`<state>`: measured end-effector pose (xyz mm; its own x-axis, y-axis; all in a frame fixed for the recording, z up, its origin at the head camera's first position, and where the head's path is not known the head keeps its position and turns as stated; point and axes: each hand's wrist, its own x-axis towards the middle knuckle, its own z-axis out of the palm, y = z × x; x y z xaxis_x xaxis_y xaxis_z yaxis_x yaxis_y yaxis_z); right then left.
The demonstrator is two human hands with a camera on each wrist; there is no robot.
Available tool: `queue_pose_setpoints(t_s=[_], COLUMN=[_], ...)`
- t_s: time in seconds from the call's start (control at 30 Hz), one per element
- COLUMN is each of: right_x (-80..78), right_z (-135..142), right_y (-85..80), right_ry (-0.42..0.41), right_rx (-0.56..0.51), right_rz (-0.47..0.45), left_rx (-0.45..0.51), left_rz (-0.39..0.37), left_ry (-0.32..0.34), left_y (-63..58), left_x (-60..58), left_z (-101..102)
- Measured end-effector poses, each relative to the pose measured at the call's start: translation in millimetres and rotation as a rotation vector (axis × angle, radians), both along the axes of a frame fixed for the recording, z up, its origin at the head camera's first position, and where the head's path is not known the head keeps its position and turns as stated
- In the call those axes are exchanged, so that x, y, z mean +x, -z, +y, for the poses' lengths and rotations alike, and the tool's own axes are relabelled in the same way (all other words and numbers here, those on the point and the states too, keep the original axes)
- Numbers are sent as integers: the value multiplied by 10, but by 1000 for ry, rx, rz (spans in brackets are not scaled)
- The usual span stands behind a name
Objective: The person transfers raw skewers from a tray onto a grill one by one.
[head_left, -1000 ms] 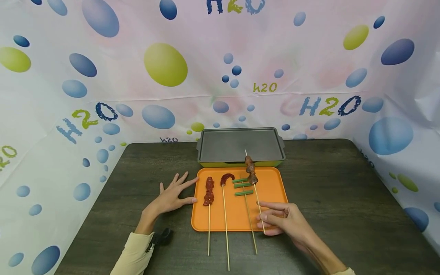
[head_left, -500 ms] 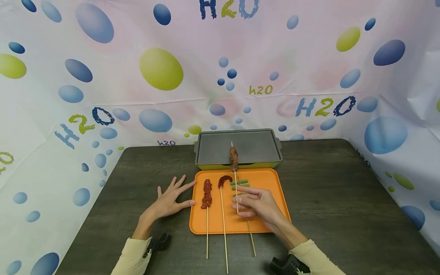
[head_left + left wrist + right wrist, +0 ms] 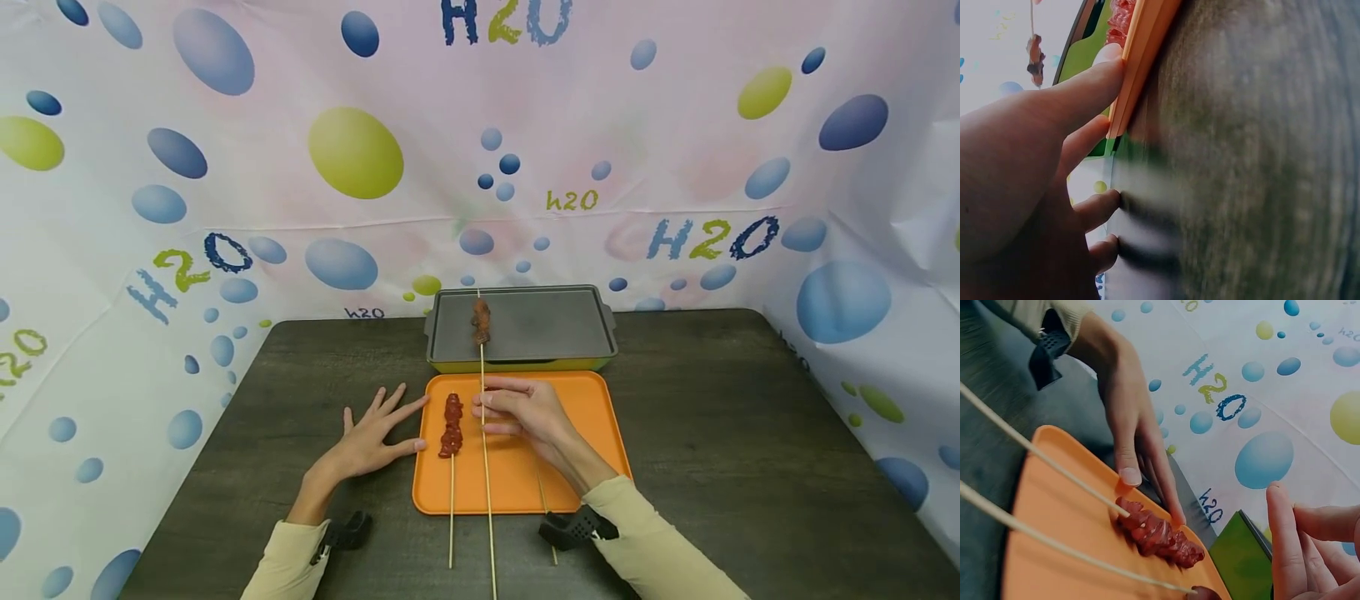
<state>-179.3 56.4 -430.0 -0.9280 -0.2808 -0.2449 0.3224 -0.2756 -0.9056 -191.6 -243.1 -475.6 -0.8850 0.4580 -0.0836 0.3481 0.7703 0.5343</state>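
My right hand [image 3: 528, 412] pinches the thin stick of a skewer of brown meat chunks [image 3: 481, 322]. In the head view the meat overlaps the grey griddle pan [image 3: 555, 321]; whether it touches the pan I cannot tell. My left hand [image 3: 366, 440] lies with fingers spread, its thumb and forefinger touching the left rim of the orange tray [image 3: 1141, 62]. On that tray rests a skewer of red meat [image 3: 1160, 534]. Right of it, a skewer with a dark red curled piece [image 3: 1205, 594] is mostly hidden by my right hand in the head view. The green-stick skewer is covered except for its stick [image 3: 555, 554].
The griddle pan, with a green outer side [image 3: 1238, 550], stands directly behind the tray. Skewer sticks overhang the tray's front edge. A dark wood table [image 3: 712, 417] extends to both sides. Behind it hangs a white sheet printed with bubbles [image 3: 480, 242].
My right hand has moved left and forward with the brown meat skewer, taking the meat from above the tray to over the pan. My left hand has stayed at the tray's rim.
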Motion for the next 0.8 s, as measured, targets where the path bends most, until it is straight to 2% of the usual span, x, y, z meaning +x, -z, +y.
queue_pose_setpoints(t_s=[0.33,0.57,0.8], right_x=[-263,-339,-404], right_z=[-208,-269,-301], right_y=[10,105,141], right_ry=[9,21,38], right_rx=[-44,-69,-59], right_rz=[-55,-112,-105], left_rx=[6,3,-5], left_rz=[-9,-24,-11], left_ry=[0,7,9], left_y=[9,9,-7], left_x=[-14,-11,-16], left_z=[2,-9,-16])
